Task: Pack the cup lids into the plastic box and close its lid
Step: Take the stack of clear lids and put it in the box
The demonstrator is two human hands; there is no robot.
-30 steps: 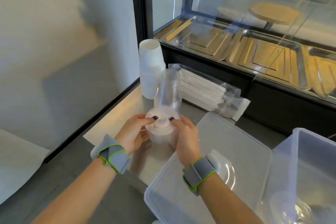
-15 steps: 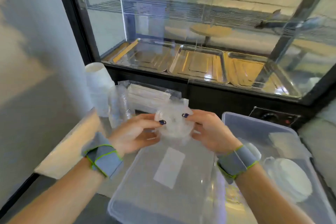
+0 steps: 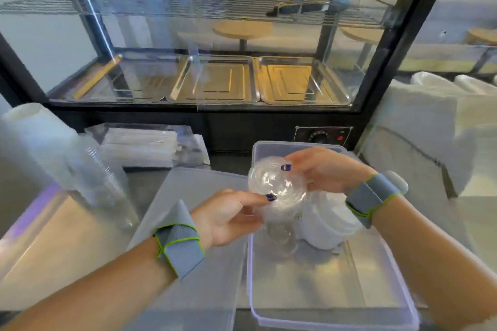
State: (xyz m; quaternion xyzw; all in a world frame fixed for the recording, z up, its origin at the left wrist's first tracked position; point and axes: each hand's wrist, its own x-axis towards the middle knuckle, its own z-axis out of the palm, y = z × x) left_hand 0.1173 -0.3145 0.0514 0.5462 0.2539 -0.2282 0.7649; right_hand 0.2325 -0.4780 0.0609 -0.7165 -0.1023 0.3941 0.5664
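A stack of clear dome cup lids (image 3: pixel 277 188) is held between both hands over the left part of the clear plastic box (image 3: pixel 333 325). My left hand (image 3: pixel 228 219) grips its near side, thumb on top. My right hand (image 3: pixel 325 169) grips its far right side. Inside the box lie a stack of white lids (image 3: pixel 325 226) and more clear lids (image 3: pixel 279 242). The box's flat translucent lid (image 3: pixel 188 196) lies on the counter to the left of the box, under my left wrist.
A stack of clear cups (image 3: pixel 99 180) and a stack of white paper cups (image 3: pixel 32 142) stand at the left. A bag of wrapped straws (image 3: pixel 145 145) lies behind the box lid. A glass display case with metal trays (image 3: pixel 215 80) stands behind. White bags (image 3: pixel 430 126) sit at the right.
Both hands have carried the clear lids from beside the cup stack, across the flat box lid, to above the open box. The view has swung to the right.
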